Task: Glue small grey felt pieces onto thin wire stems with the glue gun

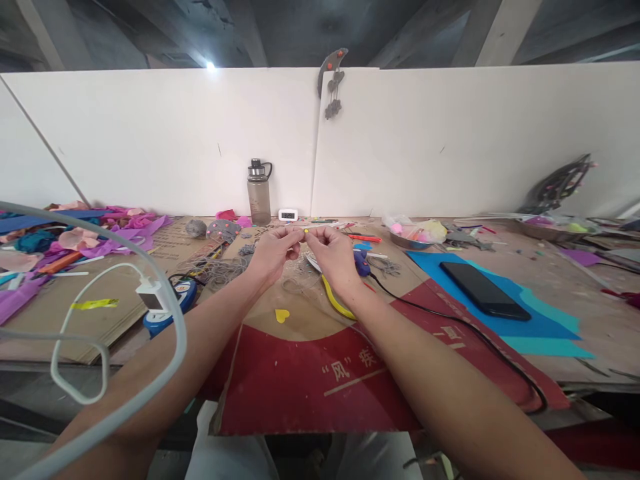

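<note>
My left hand (273, 257) and my right hand (336, 257) meet fingertip to fingertip above the cardboard. Both are closed in a pinch. A small round yellow piece (306, 231), like a bead, shows at the right fingertips where the hands meet. Whatever lies between the left fingertips is too small to make out. A yellow-handled cutting tool (336, 300) lies under my right hand, partly hidden by it. Just right of that hand is a blue-purple glue gun (362, 263) with a black cord. A yellow heart cutout (282, 315) lies flat on the cardboard, nearer to me.
Grey yarn (220, 272) lies left of my hands. A white cable (181, 333) loops close across the left side, near a charger (154, 297). A bottle (259, 193) and small clock (288, 215) stand behind. At right, a phone (483, 290) rests on blue sheets (545, 323).
</note>
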Tool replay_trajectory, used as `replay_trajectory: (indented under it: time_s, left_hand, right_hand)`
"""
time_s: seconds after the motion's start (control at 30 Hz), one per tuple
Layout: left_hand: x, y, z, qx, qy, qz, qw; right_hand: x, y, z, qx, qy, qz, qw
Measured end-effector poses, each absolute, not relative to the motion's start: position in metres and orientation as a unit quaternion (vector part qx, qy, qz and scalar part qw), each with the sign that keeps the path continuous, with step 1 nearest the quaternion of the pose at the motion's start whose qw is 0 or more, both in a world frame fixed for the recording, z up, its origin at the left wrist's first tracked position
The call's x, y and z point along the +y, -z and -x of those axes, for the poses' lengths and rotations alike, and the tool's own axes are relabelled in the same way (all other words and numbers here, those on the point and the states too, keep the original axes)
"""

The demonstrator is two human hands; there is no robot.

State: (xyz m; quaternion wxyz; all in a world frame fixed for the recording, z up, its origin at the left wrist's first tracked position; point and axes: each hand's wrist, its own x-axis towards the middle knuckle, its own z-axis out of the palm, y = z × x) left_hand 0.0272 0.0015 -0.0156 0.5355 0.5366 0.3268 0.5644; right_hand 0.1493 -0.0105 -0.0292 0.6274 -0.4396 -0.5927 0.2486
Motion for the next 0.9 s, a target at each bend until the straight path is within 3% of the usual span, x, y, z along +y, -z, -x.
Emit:
replay_trajectory:
  time_s: [0.3,0.6,0.77,0.9]
  left_hand:
    - [0.029,0.017,-0.003,0.356,-0.624,-0.504,0.479]
    - [0.065,0.019,0.047,0.37,-0.757,-0.354,0.406]
    - [0.066,0.017,0.05,0.337,-0.757,-0.34,0.445]
    - [0.057,0.013,0.04,0.326,-0.729,-0.364,0.48]
  right_hand:
    - [-0.004,0.036,-0.158,-0.63,-0.284,0.414,0.592]
    - [-0.004,0.027,-0.174,-0.626,-0.324,0.438,0.558]
    - [-0.012,0.019,-0.188,-0.7,-0.382,0.484,0.361]
    - [-0.008,0.015,-0.209,-0.766,-0.204,0.568,0.221]
